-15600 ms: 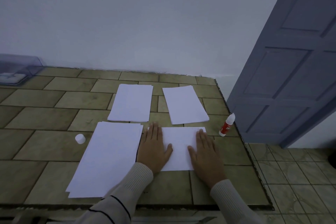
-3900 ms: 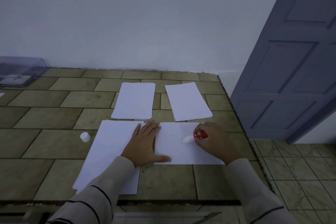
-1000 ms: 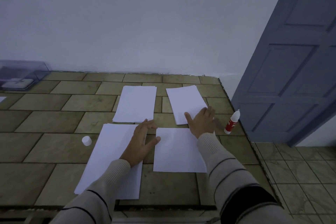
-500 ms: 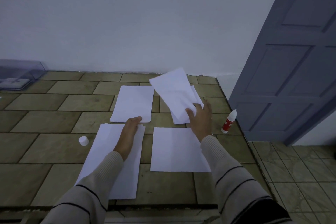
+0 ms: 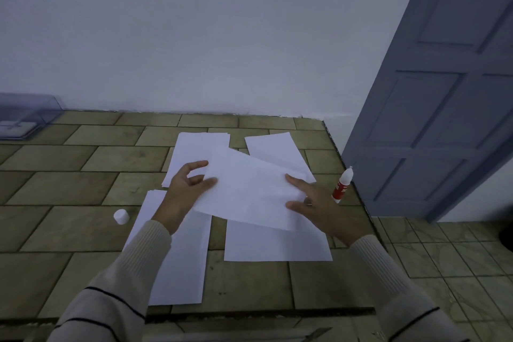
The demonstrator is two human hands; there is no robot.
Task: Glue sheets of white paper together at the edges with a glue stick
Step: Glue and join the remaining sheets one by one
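Observation:
A loose white sheet (image 5: 249, 189) hovers tilted above the tiled counter, held between both hands. My left hand (image 5: 184, 189) pinches its left edge with thumb and fingers. My right hand (image 5: 316, 203) grips its right edge. Below it lies a single sheet (image 5: 277, 244) flat on the counter. A paper stack (image 5: 180, 258) lies at the near left, and two further piles sit behind: one at the far left (image 5: 194, 153), one at the far right (image 5: 274, 147). The glue stick (image 5: 342, 184), red and white, stands uncapped near the right edge. Its white cap (image 5: 121, 216) rests to the left.
The tiled counter (image 5: 69, 189) ends close to the glue stick on the right and drops to a tiled floor (image 5: 444, 258). A blue-grey door (image 5: 444, 91) stands at the right. A clear plastic box (image 5: 25, 116) sits at the far left against the wall.
My right hand lifted a sheet off the far-right pile and brought it toward me. My left hand rose from the near stack and took its left edge. The glue stick was set down earlier.

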